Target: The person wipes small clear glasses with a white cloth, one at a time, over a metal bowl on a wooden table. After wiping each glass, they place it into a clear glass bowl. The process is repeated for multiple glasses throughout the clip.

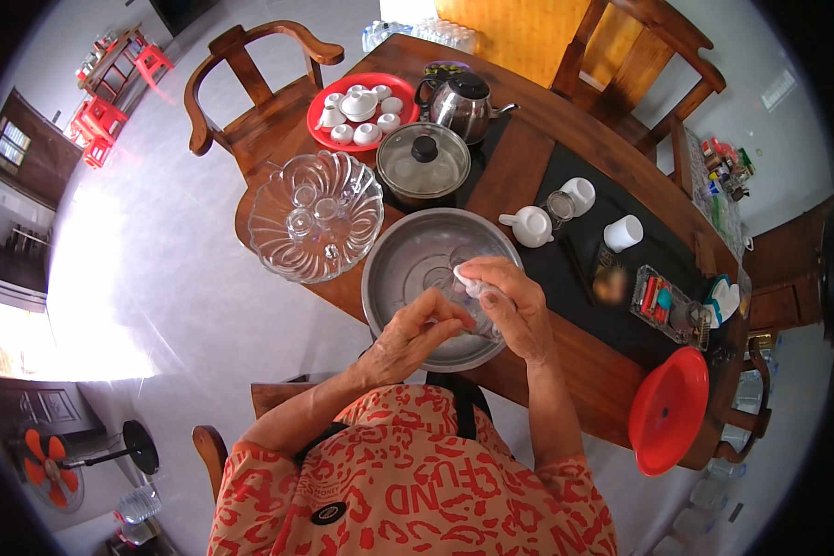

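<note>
Both hands are over a wide grey metal basin (380, 269) at the table's near edge. My left hand (412, 335) is closed in a pinch at the edge of a small clear glass (484, 324), mostly hidden by the fingers. My right hand (519, 301) curls round the glass from the other side, pressing a bunched white cloth (469, 281) between thumb and fingers. Another clear round piece seems to lie in the basin behind the hands; its kind is hard to make out. Left of the basin stands a fluted glass bowl (273, 218) with several small glasses in it.
Behind the basin are a lidded pot (423, 167), a steel kettle (459, 107) and a red tray (320, 130) of white cups. To the right sit a white teapot (532, 226), white cups (624, 233), a glass tray (663, 315) and a red plate (653, 408). Wooden chairs (241, 79) surround the table.
</note>
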